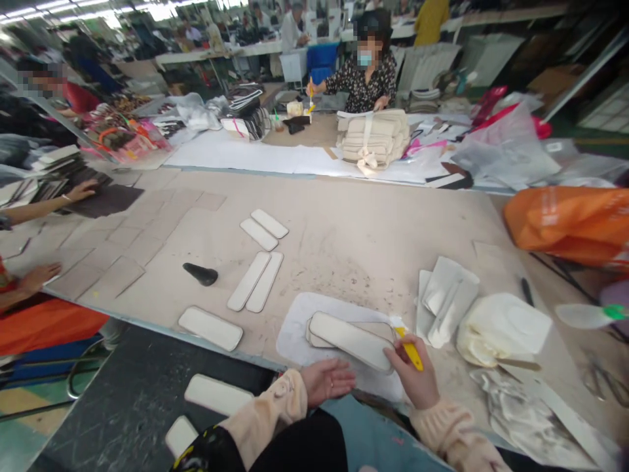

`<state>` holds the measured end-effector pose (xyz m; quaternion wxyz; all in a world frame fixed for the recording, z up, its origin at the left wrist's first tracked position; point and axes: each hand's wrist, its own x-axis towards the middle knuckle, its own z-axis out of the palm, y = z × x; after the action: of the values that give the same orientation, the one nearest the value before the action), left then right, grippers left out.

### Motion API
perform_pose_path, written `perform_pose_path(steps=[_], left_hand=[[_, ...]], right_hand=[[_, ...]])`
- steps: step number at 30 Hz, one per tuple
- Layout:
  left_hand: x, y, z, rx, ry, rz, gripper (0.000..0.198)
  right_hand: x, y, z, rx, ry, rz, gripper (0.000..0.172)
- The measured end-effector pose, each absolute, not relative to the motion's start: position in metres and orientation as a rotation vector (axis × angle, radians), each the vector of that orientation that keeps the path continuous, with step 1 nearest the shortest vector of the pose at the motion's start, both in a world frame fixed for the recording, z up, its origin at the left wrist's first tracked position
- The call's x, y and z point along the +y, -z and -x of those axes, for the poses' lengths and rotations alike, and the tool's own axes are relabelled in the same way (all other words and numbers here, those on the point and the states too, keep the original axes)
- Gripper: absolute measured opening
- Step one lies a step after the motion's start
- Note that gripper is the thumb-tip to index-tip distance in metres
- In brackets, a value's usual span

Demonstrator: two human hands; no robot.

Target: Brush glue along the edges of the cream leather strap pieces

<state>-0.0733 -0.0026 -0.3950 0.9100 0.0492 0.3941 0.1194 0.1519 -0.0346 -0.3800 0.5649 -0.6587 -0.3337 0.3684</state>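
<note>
My right hand (417,373) is closed around a yellow-handled brush (411,351), its white bristles pointing up and away. The same hand's fingertips meet the right end of a long cream panel (348,337) with rounded corners and a dark edge. That panel lies tilted across another cream panel (322,334), which rests on a white sheet (297,318). Palm turned up and fingers stretched out, my left hand (328,381) is just in front of the sheet with nothing in it.
More cream panels (211,328) lie to the left, near a black tapered object (200,274). On the right are folded white pieces (447,295), a cut-open whitish container (506,328), scissors (602,377) and an orange bag (570,226). Co-workers sit opposite and at left.
</note>
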Motion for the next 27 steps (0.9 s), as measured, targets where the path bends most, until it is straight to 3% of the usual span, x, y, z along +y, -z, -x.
perform_pose_path(steps=[10,18,27], left_hand=[[0.028,0.358,0.039,0.838,-1.092,0.134,0.029],[0.050,0.291,0.038,0.839,-1.165,-0.077,0.025],[0.059,0.262,0.027,0.783,-1.013,-0.152,0.023]], right_hand=[[-0.073,0.344,-0.148,-0.818,-0.978,1.467,0.041],[-0.092,0.327,-0.149,-0.881,-0.936,1.475,0.043],[-0.100,0.315,-0.161,-1.079,-0.810,1.416,0.030]])
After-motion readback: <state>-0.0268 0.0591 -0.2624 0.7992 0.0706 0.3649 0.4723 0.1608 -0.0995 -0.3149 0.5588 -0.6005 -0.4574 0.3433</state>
